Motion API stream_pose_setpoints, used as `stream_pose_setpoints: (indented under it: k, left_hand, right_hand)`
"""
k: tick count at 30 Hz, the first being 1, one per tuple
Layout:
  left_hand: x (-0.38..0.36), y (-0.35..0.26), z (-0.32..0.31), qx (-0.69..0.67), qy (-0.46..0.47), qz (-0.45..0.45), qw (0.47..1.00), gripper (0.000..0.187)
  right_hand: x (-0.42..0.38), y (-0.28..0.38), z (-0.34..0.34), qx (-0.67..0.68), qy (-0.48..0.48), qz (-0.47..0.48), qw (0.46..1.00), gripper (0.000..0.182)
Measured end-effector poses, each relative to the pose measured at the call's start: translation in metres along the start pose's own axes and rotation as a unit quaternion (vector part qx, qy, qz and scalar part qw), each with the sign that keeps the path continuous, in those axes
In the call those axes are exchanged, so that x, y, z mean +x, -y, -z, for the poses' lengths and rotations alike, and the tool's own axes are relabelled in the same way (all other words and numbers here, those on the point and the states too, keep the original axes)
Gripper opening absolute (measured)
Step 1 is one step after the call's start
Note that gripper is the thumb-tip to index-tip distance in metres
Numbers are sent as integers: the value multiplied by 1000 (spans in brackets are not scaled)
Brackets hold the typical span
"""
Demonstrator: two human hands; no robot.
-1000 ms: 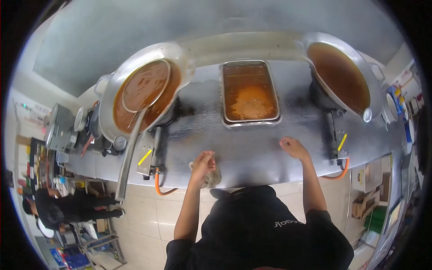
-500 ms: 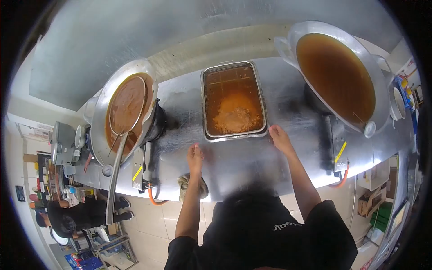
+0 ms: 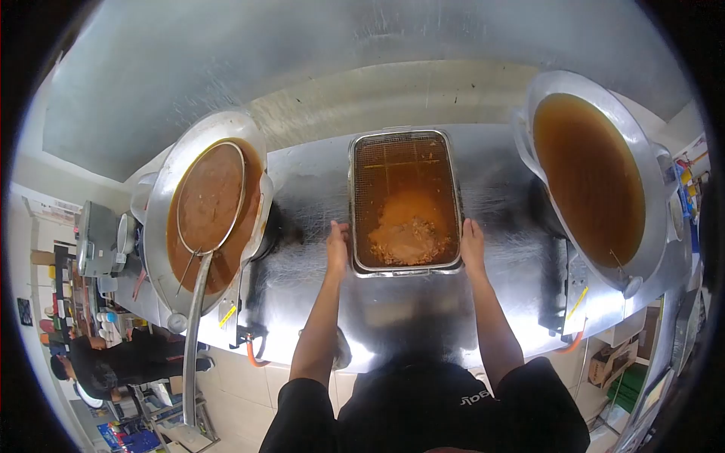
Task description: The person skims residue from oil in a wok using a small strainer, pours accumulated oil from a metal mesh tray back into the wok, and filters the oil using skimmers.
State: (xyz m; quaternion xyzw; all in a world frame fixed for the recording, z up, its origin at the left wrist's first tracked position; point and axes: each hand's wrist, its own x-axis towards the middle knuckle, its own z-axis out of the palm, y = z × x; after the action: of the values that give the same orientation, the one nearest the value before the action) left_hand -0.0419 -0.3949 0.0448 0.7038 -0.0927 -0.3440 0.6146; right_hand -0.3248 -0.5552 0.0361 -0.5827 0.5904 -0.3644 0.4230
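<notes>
A rectangular metal tray [image 3: 361, 269] with a mesh basket [image 3: 370, 162] set in it stands on the steel counter. It holds brown-orange liquid with a mound of wet, crumbly brown food [image 3: 411, 241] at the near end. My left hand [image 3: 337, 245] is by the tray's left side, fingers extended and thumb toward the rim. At the right rim, my right hand [image 3: 473, 248] has its fingers stretched along the tray's side, right at the edge. Neither hand has lifted anything.
On the left, a large wok [image 3: 158, 234] of brown liquid holds a long-handled strainer [image 3: 198, 317]. Another wok [image 3: 657, 219] of brown liquid stands on the right. Both sit on burners with orange hoses. A crumpled cloth [image 3: 341, 351] lies by my left forearm. One person [image 3: 124, 359] is at the far left.
Both hands have moved forward alongside the tray, the left closer to its left edge and the right up to its right edge. The view has shifted, so the counter appears lower.
</notes>
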Motion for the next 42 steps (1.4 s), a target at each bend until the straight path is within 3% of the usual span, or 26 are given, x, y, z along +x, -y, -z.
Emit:
stream_pose_setpoints:
  k: [3,5,9,11,16,23,27,30,34,42]
  left_hand:
    - [-1,5,-16,11,-22,-56,998,62]
    - [-9,-4,-21,15,-32,-73,997,63]
    - [-11,-1,-18,63,-61,-70,994,59]
    - [-19,-10,-23,68,-77,-67,992,57]
    - [-6,24,-18,4,-83,-68,994,48]
    - [-24,10,-21,20,-80,-97,992,36]
    - [-39,-2,-19,49,-75,-99,991,34]
    - [-46,-5,-18,49,-74,-103,991,34]
    - [-58,-7,-16,40,-76,-111,990,34]
    - [-93,-44,-15,38,-79,-128,988,33]
  right_hand:
    - [-6,23,11,43,52,-35,997,38]
    - [-7,20,7,34,23,-15,999,35]
    - [-9,39,12,17,29,-44,998,32]
    - [-5,28,12,12,26,-13,1000,31]
    - [-1,10,7,47,15,-2,999,28]
    - [-1,14,13,67,30,33,997,32]
    - [-3,11,18,46,56,41,997,34]
    - [-8,11,21,77,70,-4,995,34]
    - [-8,0,24,86,69,33,993,33]
    - [-24,53,48,105,82,22,991,32]
